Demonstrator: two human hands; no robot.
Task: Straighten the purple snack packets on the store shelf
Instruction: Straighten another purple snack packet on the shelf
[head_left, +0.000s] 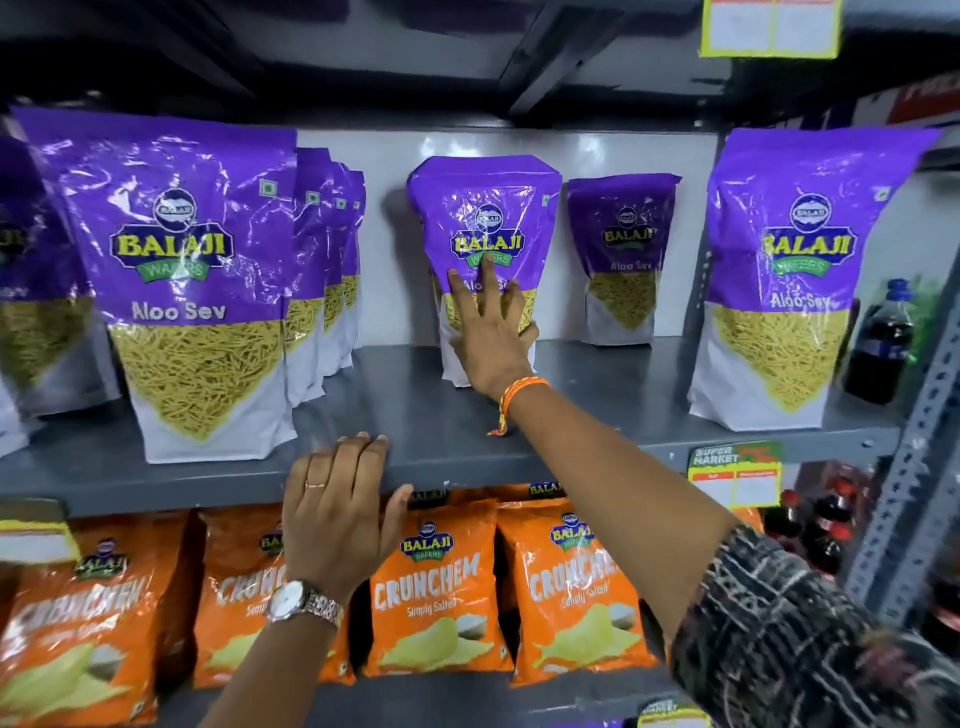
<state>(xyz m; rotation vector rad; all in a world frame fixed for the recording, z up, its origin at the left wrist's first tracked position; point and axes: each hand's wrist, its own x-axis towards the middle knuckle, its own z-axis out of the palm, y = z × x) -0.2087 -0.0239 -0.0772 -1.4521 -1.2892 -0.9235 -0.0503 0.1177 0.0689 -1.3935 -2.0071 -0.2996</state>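
Purple Aloo Sev packets stand on a grey metal shelf. A big one is at the front left with several more lined up behind it. My right hand grips the lower part of the middle packet near the back wall, fingers spread on its front and thumb around its right side. A smaller packet stands to its right, and another large one at the far right. My left hand rests flat on the shelf's front edge, holding nothing.
Orange Crunchem chip bags fill the shelf below. Dark soda bottles stand at the far right of the purple shelf, with more bottles lower down. A price tag hangs on the shelf edge. A perforated steel upright borders the right side.
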